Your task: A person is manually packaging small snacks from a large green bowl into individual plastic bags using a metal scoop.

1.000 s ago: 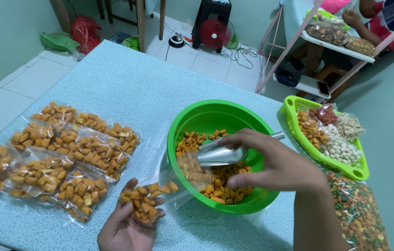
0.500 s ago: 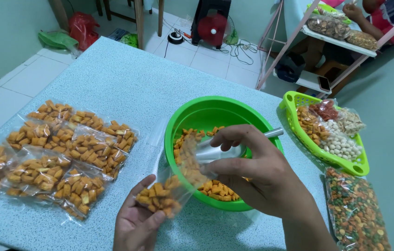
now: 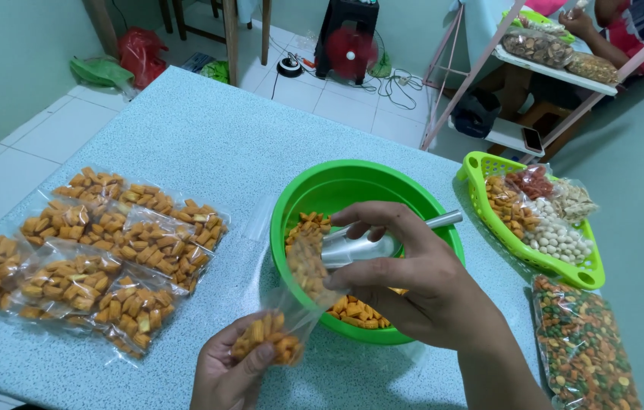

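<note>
**Head view: scoop tipped into a snack bag over the green bowl**

Head view, looking down on a speckled blue table (image 3: 208, 144). Left hand (image 3: 231, 372) low at the near edge, palm up, fingers curled and pinching the bottom of a clear plastic bag (image 3: 288, 304), partly filled with orange snack pieces. Bag stretched up and to the right, its mouth at the rim of the green bowl (image 3: 337, 186). Right hand (image 3: 413, 281) over the bowl, fingers wrapped round a metal scoop (image 3: 360, 247), thumb on its near side, handle end poking out toward the right. Scoop mouth touching the bag's opening, orange pieces showing inside the bag just beside it. More orange pieces lying in the bowl's bottom, partly hidden under the right hand.

Left of the bowl, well apart from the hands: a cluster of filled snack bags (image 3: 86, 243) lying flat and overlapping. Right of the bowl: a lime-green basket (image 3: 489, 171) holding small packs of mixed nuts and snacks, and nearer the table's edge a long bag of mixed green and orange pieces (image 3: 584, 345). Beyond the table, a red fan (image 3: 352, 52) on the tiled floor and another person's arm (image 3: 603, 26) at a pink shelf rack.
</note>
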